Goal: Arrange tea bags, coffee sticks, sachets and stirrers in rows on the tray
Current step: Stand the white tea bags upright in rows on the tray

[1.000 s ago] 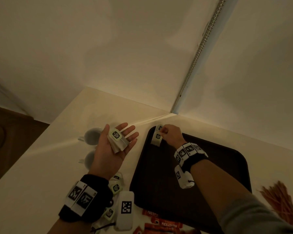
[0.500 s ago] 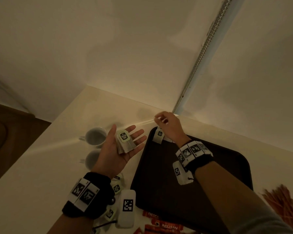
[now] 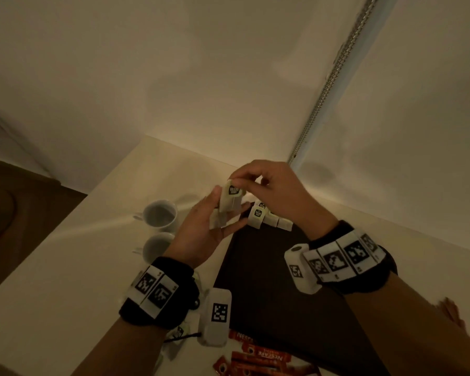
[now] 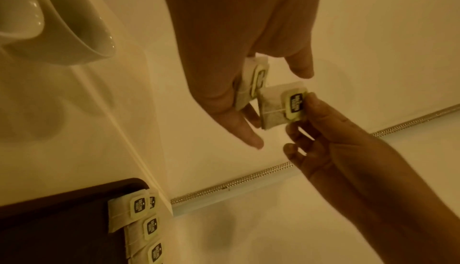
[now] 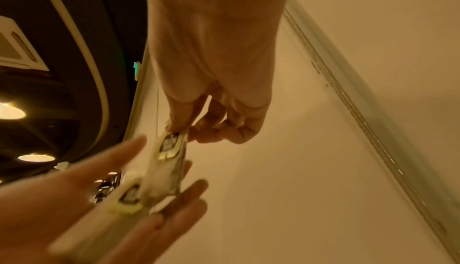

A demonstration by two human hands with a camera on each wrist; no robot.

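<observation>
Right hand (image 3: 278, 192) pinches teabag (image 3: 233, 195) over table (image 3: 98, 248).

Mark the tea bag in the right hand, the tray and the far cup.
tea bag (image 4: 272, 109), left wrist view, its paper pouch.
tray (image 3: 255, 267), head view, bare dark floor.
far cup (image 3: 160, 217), head view, its inside.

Head camera looks down; both close wrist cameras seemingly share the tea bag (image 4: 273, 109)
</observation>
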